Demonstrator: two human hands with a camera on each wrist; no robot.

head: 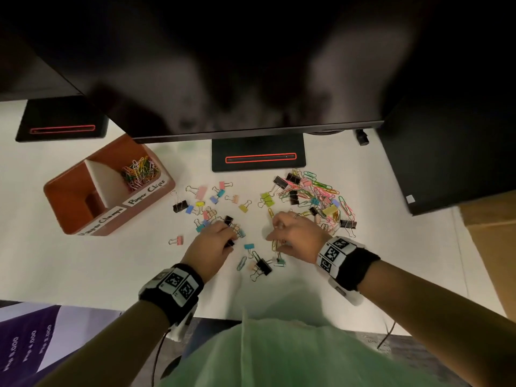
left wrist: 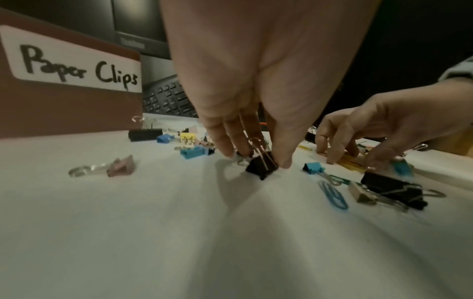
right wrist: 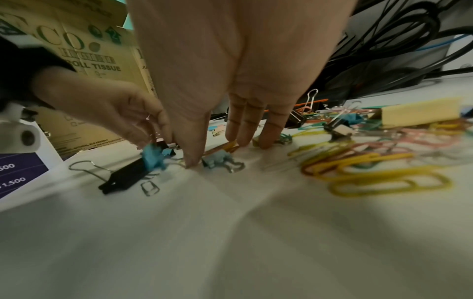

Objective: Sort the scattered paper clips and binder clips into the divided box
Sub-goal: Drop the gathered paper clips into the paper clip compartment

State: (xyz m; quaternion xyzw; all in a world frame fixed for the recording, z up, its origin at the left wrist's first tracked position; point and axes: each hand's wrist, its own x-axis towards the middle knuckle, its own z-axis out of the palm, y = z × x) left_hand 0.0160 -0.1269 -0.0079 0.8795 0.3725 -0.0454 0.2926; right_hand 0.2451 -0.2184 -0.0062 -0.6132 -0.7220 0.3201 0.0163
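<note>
The orange divided box stands at the left, labelled "Paper Clamps" and "Paper Clips"; its far compartment holds coloured paper clips. Coloured binder clips are strewn over the middle of the table. A mixed pile of paper clips and binder clips lies to the right. My left hand pinches a small black binder clip that rests on the table. My right hand stands on straight fingertips over an orange-yellow paper clip, thumb apart from the fingers.
A monitor overhangs the back of the table on its black stand; a second stand is at far left. A keyboard lies behind the box. Cardboard box at right, purple leaflet at front left, cables behind the pile.
</note>
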